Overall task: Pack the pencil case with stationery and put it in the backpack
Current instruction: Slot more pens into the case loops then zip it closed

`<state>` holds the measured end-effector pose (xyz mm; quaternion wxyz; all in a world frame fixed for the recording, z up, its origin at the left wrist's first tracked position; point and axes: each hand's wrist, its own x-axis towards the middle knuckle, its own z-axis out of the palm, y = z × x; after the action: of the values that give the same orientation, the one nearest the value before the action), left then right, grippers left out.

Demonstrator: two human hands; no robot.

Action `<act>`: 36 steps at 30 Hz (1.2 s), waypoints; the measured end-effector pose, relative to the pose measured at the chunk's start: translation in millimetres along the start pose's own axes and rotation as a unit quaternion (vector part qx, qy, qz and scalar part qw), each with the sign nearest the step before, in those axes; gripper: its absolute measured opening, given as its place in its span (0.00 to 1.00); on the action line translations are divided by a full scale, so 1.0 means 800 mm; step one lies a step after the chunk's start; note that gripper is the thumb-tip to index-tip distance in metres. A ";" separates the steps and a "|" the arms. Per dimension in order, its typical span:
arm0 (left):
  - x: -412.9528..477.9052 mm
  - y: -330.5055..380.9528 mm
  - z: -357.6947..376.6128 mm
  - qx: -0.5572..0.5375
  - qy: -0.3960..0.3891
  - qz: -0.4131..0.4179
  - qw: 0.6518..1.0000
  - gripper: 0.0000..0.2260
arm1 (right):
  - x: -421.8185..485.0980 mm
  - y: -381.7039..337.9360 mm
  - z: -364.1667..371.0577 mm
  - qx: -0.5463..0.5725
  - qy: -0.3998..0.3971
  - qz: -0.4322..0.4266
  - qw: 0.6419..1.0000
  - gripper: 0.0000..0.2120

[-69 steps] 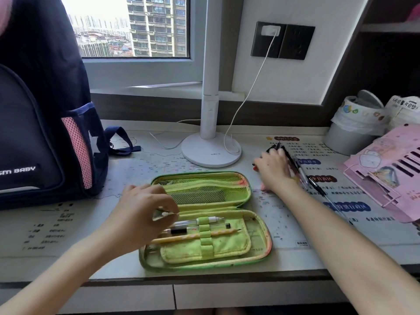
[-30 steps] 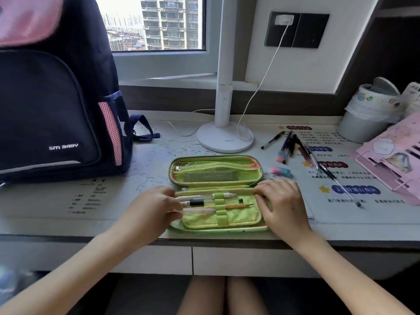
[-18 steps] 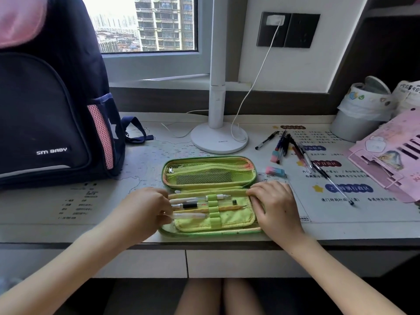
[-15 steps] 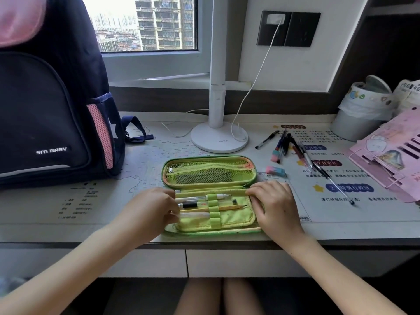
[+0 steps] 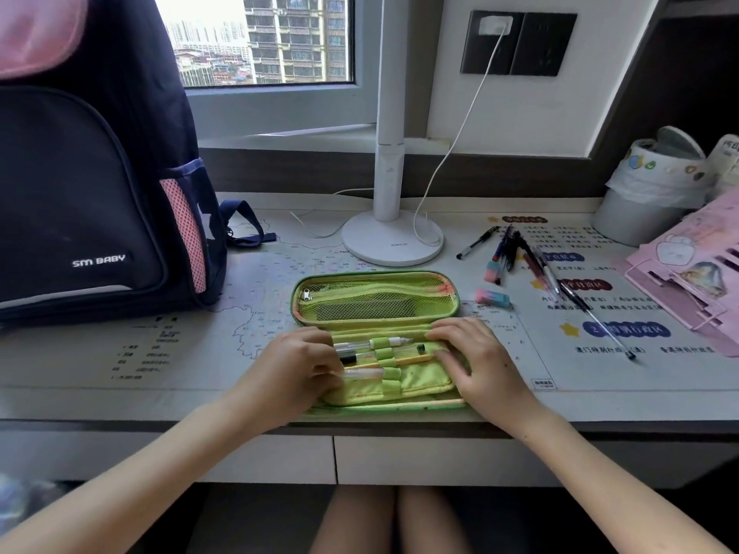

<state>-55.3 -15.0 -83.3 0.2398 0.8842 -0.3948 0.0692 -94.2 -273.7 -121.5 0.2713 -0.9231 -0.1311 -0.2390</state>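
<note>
A green pencil case lies open on the desk near its front edge. Three pens sit under its green elastic loops. My left hand pinches the end of a clear pen whose tip lies at the lowest loop. My right hand presses flat on the case's right end, fingers spread. A dark blue backpack with pink mesh pockets stands upright at the left. Several loose pens and a pink-and-blue eraser lie to the right of the case.
A white lamp base with its pole and a white cable stands behind the case. At the right are a white lined bin and a pink book stand. A printed mat covers the desk.
My right hand came back from the loose pens to the case's right end. My left hand has been pushing the clear pen rightward into the lowest loop.
</note>
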 end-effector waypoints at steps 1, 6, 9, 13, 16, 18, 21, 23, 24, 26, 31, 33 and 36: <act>0.000 -0.002 0.003 -0.014 0.004 -0.001 1.000 0.05 | 0.000 -0.001 -0.004 0.016 -0.012 0.000 1.000 0.11; -0.001 -0.004 0.011 -0.025 0.022 0.013 0.999 0.02 | 0.003 -0.013 -0.009 0.008 -0.051 -0.040 0.998 0.10; 0.005 -0.003 0.015 -0.011 0.025 0.039 0.999 0.03 | 0.004 -0.017 -0.005 0.012 -0.071 -0.036 0.997 0.11; 0.015 0.001 0.026 -0.034 0.026 0.043 0.998 0.03 | 0.003 -0.017 -0.005 0.011 -0.077 -0.035 0.996 0.12; 0.017 0.006 0.031 -0.037 0.029 0.018 0.999 0.04 | 0.003 -0.019 -0.006 0.011 -0.079 -0.027 0.996 0.12; 0.018 0.010 0.031 -0.021 0.037 0.021 0.999 0.04 | 0.003 -0.020 -0.009 0.008 -0.085 -0.031 0.996 0.12; 0.023 0.010 0.021 -0.030 0.032 0.016 0.999 0.04 | 0.005 -0.022 -0.020 0.052 -0.105 0.004 0.993 0.10; 0.034 0.010 0.005 -0.061 0.040 0.000 0.997 0.10 | 0.016 -0.016 -0.033 0.089 -0.070 0.066 0.991 0.06; 0.042 0.010 -0.003 -0.071 0.053 -0.005 0.996 0.12 | 0.024 -0.006 -0.040 0.083 -0.021 0.085 0.993 0.05; 0.060 0.013 -0.019 -0.083 0.084 -0.016 0.993 0.09 | 0.045 0.021 -0.050 0.008 0.071 0.120 0.990 0.05; 0.100 0.018 -0.032 -0.101 0.140 -0.038 0.984 0.03 | 0.123 0.087 -0.036 -0.252 0.001 0.163 0.954 0.15; 0.112 0.016 -0.034 -0.105 0.154 -0.042 0.982 0.04 | 0.156 0.103 -0.025 -0.334 -0.073 0.144 0.929 0.19; 0.123 0.006 -0.035 -0.099 0.165 -0.038 0.981 0.03 | 0.197 0.122 -0.012 -0.406 -0.150 0.137 0.891 0.17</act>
<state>10.3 -69.8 -26.4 0.3902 0.8469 -0.3212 0.1654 72.8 -341.5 -76.4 -0.1197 -0.9865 0.0655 -0.0907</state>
